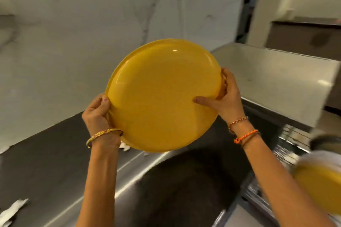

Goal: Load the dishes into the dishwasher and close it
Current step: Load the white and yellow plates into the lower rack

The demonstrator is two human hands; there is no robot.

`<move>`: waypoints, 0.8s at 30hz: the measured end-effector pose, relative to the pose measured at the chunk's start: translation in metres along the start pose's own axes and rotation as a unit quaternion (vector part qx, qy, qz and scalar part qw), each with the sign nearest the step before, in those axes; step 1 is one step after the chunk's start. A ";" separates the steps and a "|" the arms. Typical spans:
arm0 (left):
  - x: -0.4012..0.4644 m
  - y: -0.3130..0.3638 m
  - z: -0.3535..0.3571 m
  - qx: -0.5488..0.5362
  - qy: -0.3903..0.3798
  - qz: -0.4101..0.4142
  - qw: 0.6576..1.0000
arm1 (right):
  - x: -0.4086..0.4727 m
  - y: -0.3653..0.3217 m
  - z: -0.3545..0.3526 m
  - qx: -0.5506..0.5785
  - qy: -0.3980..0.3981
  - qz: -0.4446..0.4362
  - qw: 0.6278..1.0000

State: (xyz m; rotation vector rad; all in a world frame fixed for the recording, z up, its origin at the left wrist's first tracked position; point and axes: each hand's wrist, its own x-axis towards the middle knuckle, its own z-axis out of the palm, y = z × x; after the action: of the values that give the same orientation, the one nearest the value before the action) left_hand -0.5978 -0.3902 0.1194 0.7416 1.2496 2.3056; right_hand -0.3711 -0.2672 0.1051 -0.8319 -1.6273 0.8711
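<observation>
Both hands are closed on one yellow plate (162,96), left hand (98,116) and right hand (226,97) gripping opposite rims, held tilted above the sink (129,171); loading seems underway, and carriage toward the rack (287,140) at right is judged next.

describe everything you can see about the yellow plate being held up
The yellow plate is large, round and plain, with a low raised rim and a glossy, plastic-looking surface that catches a small highlight near its top. It looks clean and empty. It is held in the air, tilted up so one broad side faces the camera, above a steel sink. The left hand grips its lower left edge, and the right hand holds the right edge with the thumb pressed flat on the near face.
</observation>
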 end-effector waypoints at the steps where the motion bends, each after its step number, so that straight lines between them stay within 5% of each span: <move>1: -0.006 -0.006 0.020 -0.009 -0.042 -0.009 0.999 | -0.005 -0.002 -0.024 -0.032 0.028 -0.004 0.999; 11: -0.120 -0.069 0.203 -0.052 -0.289 -0.048 0.955 | -0.064 -0.006 -0.238 -0.234 0.241 0.008 0.942; 16: -0.186 -0.104 0.285 -0.028 -0.350 -0.075 0.933 | -0.089 0.013 -0.336 -0.270 0.280 -0.004 0.921; 24: -0.285 -0.192 0.374 0.087 -0.447 -0.097 0.885 | -0.139 0.083 -0.464 -0.336 0.291 0.141 0.885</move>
State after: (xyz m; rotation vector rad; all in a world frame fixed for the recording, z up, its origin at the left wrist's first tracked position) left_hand -0.1233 -0.2205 0.0531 1.4417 0.9997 1.3765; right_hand 0.1168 -0.2872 0.0480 -1.6663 -1.2629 0.1626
